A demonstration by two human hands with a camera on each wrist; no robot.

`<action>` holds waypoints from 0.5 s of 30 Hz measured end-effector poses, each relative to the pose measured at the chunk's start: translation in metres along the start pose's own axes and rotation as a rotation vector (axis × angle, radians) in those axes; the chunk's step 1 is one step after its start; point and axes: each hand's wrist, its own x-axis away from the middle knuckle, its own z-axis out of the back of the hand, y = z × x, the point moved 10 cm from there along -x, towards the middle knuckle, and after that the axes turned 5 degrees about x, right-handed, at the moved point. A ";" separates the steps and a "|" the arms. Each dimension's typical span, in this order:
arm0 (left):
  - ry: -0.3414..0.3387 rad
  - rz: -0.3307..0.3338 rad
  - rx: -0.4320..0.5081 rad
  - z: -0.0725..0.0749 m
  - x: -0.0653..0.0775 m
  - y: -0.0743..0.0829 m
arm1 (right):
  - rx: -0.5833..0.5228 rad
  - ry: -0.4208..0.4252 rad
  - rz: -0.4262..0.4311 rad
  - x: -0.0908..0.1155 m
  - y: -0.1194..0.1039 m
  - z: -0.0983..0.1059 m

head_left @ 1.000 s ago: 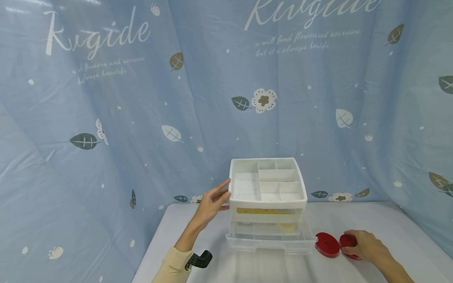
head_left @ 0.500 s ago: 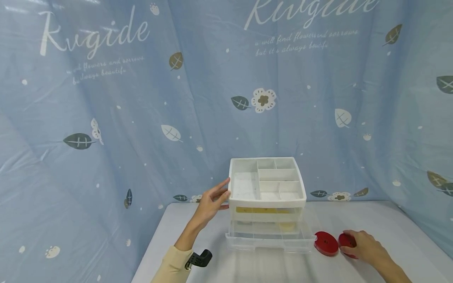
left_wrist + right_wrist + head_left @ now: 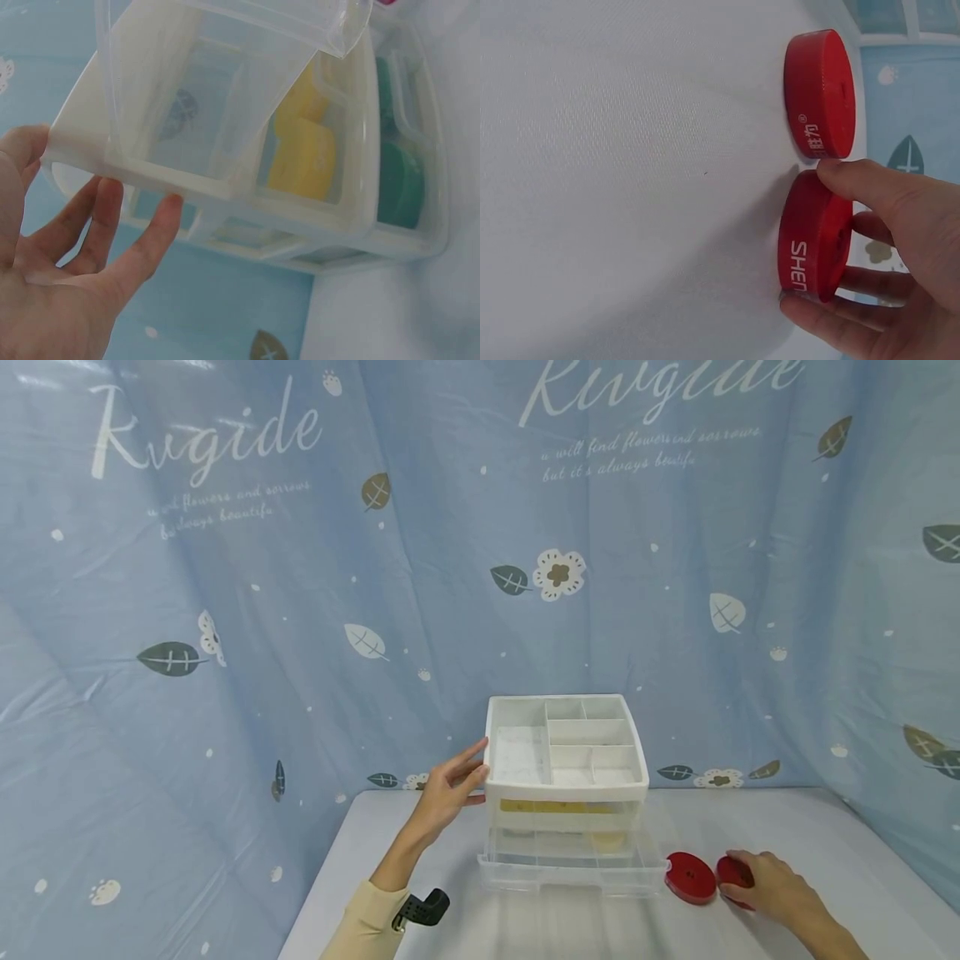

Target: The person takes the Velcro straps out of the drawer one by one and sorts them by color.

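Note:
A white storage box (image 3: 566, 792) with clear drawers stands on the table, its lowest-seen clear drawer (image 3: 573, 875) pulled out. My left hand (image 3: 446, 789) touches its left side with the fingertips, the fingers mostly straight. In the left wrist view my left hand (image 3: 82, 255) lies along the box's edge below the clear drawer. Right of the box are two red rolls of tape. My right hand (image 3: 776, 889) grips the outer red roll (image 3: 733, 881) between thumb and fingers; white letters show on this roll (image 3: 806, 240) in the right wrist view. The other red roll (image 3: 691, 877) lies right beside it.
Yellow items (image 3: 304, 154) and green items (image 3: 401, 176) show in other drawers. The box's top tray (image 3: 521, 752) has several compartments. A blue patterned curtain (image 3: 450, 568) hangs behind and around the white table (image 3: 795, 818).

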 end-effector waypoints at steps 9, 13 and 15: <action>-0.001 0.002 -0.002 -0.001 0.001 0.002 | 0.011 -0.009 0.004 0.007 -0.007 0.005; 0.000 0.004 -0.005 -0.001 0.000 0.000 | 0.008 0.013 0.028 0.008 -0.010 0.009; -0.001 0.001 -0.003 -0.001 0.000 0.000 | 0.008 0.028 0.037 0.008 -0.011 0.013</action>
